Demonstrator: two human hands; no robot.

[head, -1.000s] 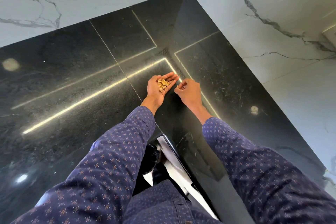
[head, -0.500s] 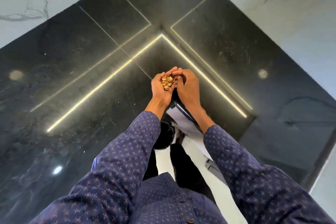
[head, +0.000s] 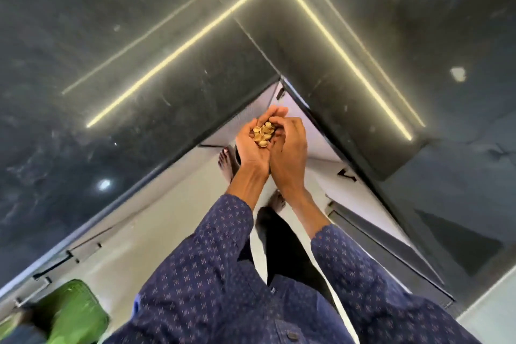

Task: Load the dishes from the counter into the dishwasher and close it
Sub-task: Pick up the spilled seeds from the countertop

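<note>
Both hands had left the black counter (head: 139,64) for mid-frame. The left hand (head: 252,145) cupped nut shells (head: 263,132); the right hand (head: 289,148) curled over them. Dish loading seemed not started.

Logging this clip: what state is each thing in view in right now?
Small tan nut shells: heaped in the cupped left palm.
Left hand: palm up, cupping the shells.
Right hand: fingers curled against the left hand's edge.
Glossy black stone counter: bare where visible.
</note>
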